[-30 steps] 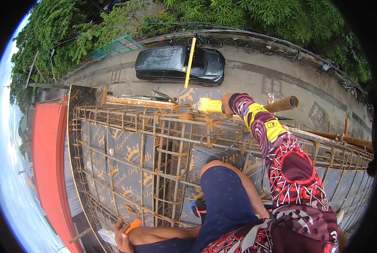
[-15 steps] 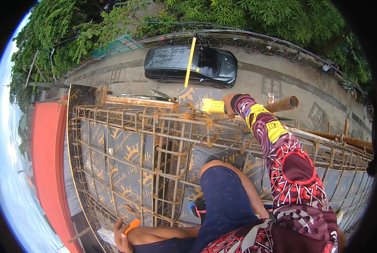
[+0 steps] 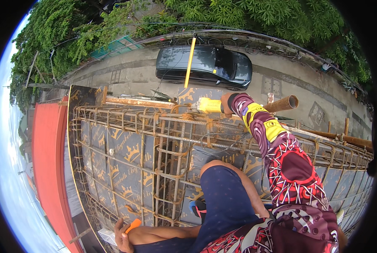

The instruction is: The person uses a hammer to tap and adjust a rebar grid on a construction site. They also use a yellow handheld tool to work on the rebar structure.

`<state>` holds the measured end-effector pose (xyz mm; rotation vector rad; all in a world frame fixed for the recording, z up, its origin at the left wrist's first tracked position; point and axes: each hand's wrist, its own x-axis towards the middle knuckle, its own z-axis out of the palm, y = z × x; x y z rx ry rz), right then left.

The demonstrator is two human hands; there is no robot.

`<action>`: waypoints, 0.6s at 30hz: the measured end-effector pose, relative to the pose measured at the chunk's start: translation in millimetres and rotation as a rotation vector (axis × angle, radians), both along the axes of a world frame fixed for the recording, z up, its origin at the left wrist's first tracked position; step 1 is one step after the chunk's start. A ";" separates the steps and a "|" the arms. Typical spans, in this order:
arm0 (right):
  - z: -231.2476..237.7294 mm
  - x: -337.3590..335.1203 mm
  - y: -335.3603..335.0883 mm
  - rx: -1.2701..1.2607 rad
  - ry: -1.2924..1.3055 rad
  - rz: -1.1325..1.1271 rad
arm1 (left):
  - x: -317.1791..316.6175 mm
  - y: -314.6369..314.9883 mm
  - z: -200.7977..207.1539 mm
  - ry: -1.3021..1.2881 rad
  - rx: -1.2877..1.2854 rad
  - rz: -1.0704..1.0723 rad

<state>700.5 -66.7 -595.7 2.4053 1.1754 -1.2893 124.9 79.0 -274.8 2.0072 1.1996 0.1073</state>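
Observation:
Ahead of me at the far edge of the rebar cage, my right hand (image 3: 227, 105) is closed round the body of a yellow angle grinder (image 3: 210, 105). The grinder's grey head points left, down among the top bars; its disc I cannot make out. Low on the left, beside my bent leg (image 3: 167, 232), my left hand (image 3: 122, 238) has its fingers curled against an orange piece (image 3: 133, 225) that sticks out past them. A pale box-like thing (image 3: 107, 236) shows just left of that hand. Tied steel bars (image 3: 175, 156) run under and around my legs.
Dark formwork panels (image 3: 129, 147) with gold print line the cage. A rusty pipe (image 3: 283, 103) juts out beyond my right forearm. A yellow bar (image 3: 190, 63) rises at the far edge. Below lies a street with a dark car (image 3: 203, 65); a red wall (image 3: 49, 160) stands left.
The car on the street has moved to the right. My right hand and the grinder have shifted very slightly left; my left hand stays where it was.

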 end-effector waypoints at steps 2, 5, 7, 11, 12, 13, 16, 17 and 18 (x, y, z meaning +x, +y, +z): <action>2.2 0.2 1.8 0.000 0.000 0.006 | 0.3 -0.1 0.4 0.004 -0.003 0.002; -0.9 0.1 1.9 0.000 0.000 -0.003 | 1.5 -0.3 1.4 0.009 -0.004 -0.006; -3.2 1.4 2.5 0.007 0.005 0.009 | -1.0 0.8 0.1 0.007 0.001 -0.015; -1.5 1.6 0.5 0.025 0.007 0.014 | 2.0 -1.7 1.7 0.007 0.001 -0.004; 0.8 1.9 0.5 0.017 0.012 0.020 | 2.8 -2.2 2.2 0.011 0.005 -0.001; 5.2 2.0 0.0 0.008 0.016 0.025 | 3.5 -2.6 2.5 0.015 0.009 0.002; 5.4 0.8 -2.1 0.018 0.014 -0.004 | 5.5 -3.0 2.7 0.019 0.011 0.004; 5.1 0.7 -2.9 0.027 0.010 -0.021 | 4.4 -1.9 2.3 0.023 0.017 -0.009; 5.4 0.8 -2.5 0.007 0.005 -0.012 | 2.3 0.1 1.5 0.028 0.024 -0.021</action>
